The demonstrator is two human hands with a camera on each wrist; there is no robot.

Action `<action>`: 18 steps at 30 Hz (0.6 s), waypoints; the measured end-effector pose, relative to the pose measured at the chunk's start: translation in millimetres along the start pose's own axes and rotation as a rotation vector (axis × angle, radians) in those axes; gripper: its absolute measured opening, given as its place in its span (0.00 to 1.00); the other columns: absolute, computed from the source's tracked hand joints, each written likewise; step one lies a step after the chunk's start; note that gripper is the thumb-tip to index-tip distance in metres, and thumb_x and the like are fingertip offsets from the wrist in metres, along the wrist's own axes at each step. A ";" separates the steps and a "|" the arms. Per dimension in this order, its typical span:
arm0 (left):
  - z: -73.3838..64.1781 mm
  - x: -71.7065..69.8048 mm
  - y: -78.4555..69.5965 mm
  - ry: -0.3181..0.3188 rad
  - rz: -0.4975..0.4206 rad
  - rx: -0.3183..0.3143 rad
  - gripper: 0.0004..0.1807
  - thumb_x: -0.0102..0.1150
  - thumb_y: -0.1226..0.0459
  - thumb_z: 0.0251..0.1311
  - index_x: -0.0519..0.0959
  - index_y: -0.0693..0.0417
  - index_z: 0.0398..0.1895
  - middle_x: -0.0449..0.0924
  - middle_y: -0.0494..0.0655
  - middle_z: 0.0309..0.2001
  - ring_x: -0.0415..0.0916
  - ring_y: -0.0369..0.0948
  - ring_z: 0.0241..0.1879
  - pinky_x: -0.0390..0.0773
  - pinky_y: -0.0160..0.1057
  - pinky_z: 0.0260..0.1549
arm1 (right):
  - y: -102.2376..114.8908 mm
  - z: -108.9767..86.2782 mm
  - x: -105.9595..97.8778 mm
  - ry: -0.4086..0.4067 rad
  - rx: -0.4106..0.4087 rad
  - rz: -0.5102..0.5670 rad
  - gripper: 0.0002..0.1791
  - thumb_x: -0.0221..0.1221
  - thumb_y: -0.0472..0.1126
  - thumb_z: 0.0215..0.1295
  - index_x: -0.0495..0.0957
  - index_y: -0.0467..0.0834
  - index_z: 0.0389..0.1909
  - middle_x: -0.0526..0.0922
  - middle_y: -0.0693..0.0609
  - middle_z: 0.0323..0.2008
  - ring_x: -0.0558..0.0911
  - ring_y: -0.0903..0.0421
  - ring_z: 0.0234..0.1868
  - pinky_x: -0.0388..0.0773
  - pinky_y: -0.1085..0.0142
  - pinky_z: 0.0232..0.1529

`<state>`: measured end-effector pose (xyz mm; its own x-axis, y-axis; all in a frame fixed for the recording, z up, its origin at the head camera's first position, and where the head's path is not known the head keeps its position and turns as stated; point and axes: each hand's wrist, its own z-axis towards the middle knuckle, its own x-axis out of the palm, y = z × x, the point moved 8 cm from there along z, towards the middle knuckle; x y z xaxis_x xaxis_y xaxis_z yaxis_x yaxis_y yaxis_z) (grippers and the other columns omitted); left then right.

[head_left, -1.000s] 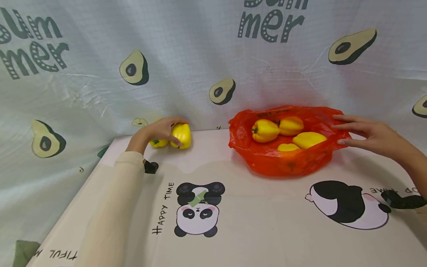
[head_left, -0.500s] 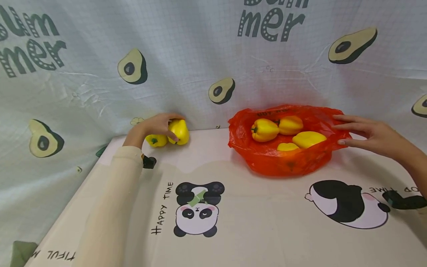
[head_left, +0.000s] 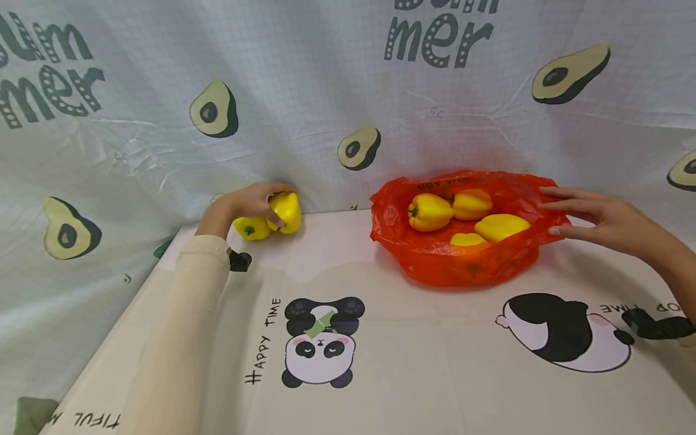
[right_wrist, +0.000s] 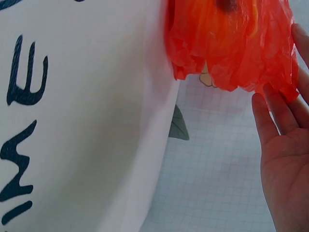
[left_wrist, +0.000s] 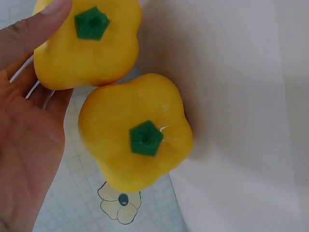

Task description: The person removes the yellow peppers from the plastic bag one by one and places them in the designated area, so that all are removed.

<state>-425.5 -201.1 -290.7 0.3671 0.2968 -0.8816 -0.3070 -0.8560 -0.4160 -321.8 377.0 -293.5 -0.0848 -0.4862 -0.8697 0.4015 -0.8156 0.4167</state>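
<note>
At the far left of the table, my left hand (head_left: 251, 202) grips a yellow bell pepper (head_left: 288, 212), thumb on the near side and fingers behind. A second yellow bell pepper (head_left: 252, 228) touches it on the left. Both green stems show in the left wrist view, where the thumb lies across the held pepper (left_wrist: 116, 53). To the right stands a wide-mouthed red plastic bag (head_left: 457, 275). Inside are two yellow peppers (head_left: 429, 212) and two smooth yellow pieces (head_left: 501, 227), kind unclear. My right hand (head_left: 611, 225) touches the bag's right edge with nearly straight fingers.
The pale table cover (head_left: 402, 362) has printed pandas and lettering. Behind it hangs a white sheet (head_left: 293, 96) printed with avocados, close to the peppers and the bag. Folds meet the table's left edge.
My left hand and the pepper it holds have shifted slightly left and back, and more of the second pepper shows. The right hand and the bag stay put.
</note>
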 end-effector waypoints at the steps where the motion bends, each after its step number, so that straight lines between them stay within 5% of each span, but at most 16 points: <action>1: -0.3 0.4 0.5 0.003 -0.003 0.000 0.45 0.68 0.64 0.52 0.63 0.54 0.76 0.58 0.62 0.74 0.58 0.59 0.66 0.54 0.64 0.71 | 0.1 0.0 0.1 0.000 -0.001 0.000 0.29 0.74 0.43 0.58 0.81 0.45 0.62 0.61 0.84 0.64 0.60 0.78 0.68 0.70 0.84 0.38; 11: 0.7 8.4 -0.7 0.030 -0.001 0.008 0.44 0.69 0.65 0.51 0.64 0.54 0.75 0.60 0.62 0.73 0.59 0.59 0.65 0.56 0.64 0.70 | 1.3 0.2 1.3 -0.019 -0.020 -0.004 0.29 0.74 0.42 0.56 0.81 0.44 0.61 0.60 0.86 0.62 0.54 0.90 0.55 0.71 0.83 0.36; 14: 0.6 9.9 -1.0 0.041 0.013 -0.004 0.44 0.69 0.65 0.52 0.64 0.53 0.75 0.60 0.62 0.72 0.59 0.58 0.65 0.56 0.64 0.70 | 1.3 0.4 2.1 -0.014 -0.017 -0.016 0.30 0.74 0.42 0.57 0.81 0.44 0.61 0.59 0.88 0.62 0.60 0.76 0.67 0.79 0.77 0.36; 18: 2.2 10.2 -2.0 0.060 0.032 -0.014 0.44 0.68 0.65 0.52 0.63 0.53 0.76 0.60 0.61 0.72 0.58 0.58 0.66 0.54 0.64 0.71 | 1.6 1.6 2.5 0.011 -0.006 -0.024 0.30 0.74 0.43 0.58 0.80 0.43 0.62 0.57 0.88 0.61 0.66 0.40 0.70 0.79 0.76 0.36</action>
<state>-423.0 -195.4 -299.4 0.4096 0.2437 -0.8791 -0.3069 -0.8707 -0.3843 -322.8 374.1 -294.5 -0.0847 -0.4628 -0.8824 0.4052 -0.8250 0.3939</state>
